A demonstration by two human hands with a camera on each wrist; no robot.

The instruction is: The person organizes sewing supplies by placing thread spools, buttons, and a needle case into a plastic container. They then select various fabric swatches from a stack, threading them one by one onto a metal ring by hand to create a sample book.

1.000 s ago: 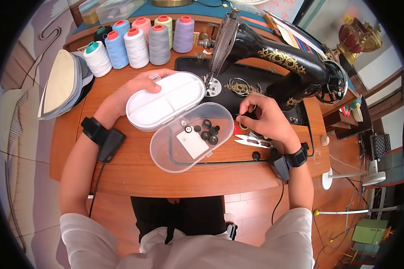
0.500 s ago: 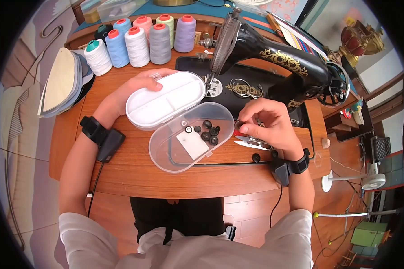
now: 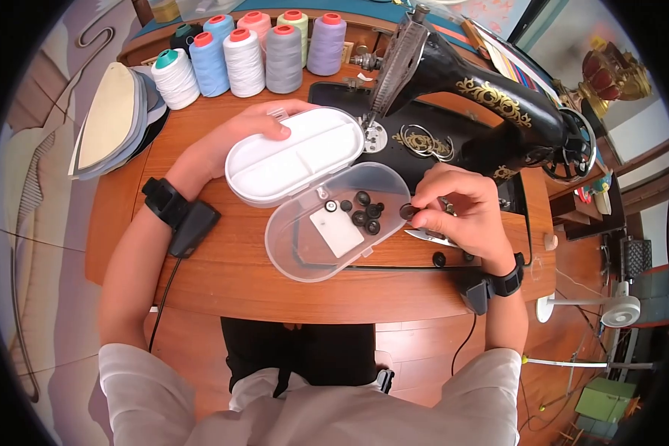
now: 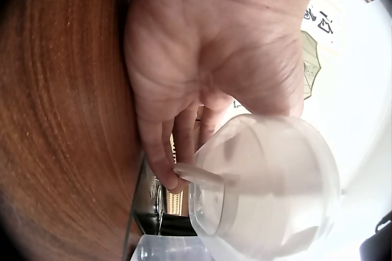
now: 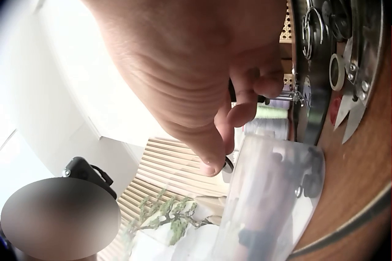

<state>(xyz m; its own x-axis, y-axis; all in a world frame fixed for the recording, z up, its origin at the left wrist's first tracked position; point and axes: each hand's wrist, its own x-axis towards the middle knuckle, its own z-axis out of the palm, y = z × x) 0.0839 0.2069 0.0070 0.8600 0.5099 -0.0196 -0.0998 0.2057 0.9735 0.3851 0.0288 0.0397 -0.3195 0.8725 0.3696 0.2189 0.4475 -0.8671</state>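
My left hand (image 3: 256, 130) grips the white divided half (image 3: 297, 152) of an oval plastic box, thumb over its rim. Hinged to that half, the clear half (image 3: 293, 249) lies toward me, holding several black buttons (image 3: 360, 218) and a white card (image 3: 337, 234). In the left wrist view the fingers (image 4: 162, 163) reach behind the box. Between thumb and forefinger my right hand (image 3: 464, 208) pinches a dark round button (image 3: 407, 212), right at the clear half's right rim. From the right wrist view the button (image 5: 228, 164) shows edge-on beside the clear wall (image 5: 269, 200).
A black sewing machine (image 3: 490, 97) stands behind, metal rings (image 3: 424, 143) on its bed. Thread cones (image 3: 245, 63) line the back left, beside stacked fabric pieces (image 3: 111, 123). Thread snips (image 5: 352, 111) lie under the right hand, and a loose black button (image 3: 439, 259) near the wrist.
My right hand has brought the pinched button from above the snips to the box's right rim. The left hand keeps its grip on the box. The head view has shifted slightly.
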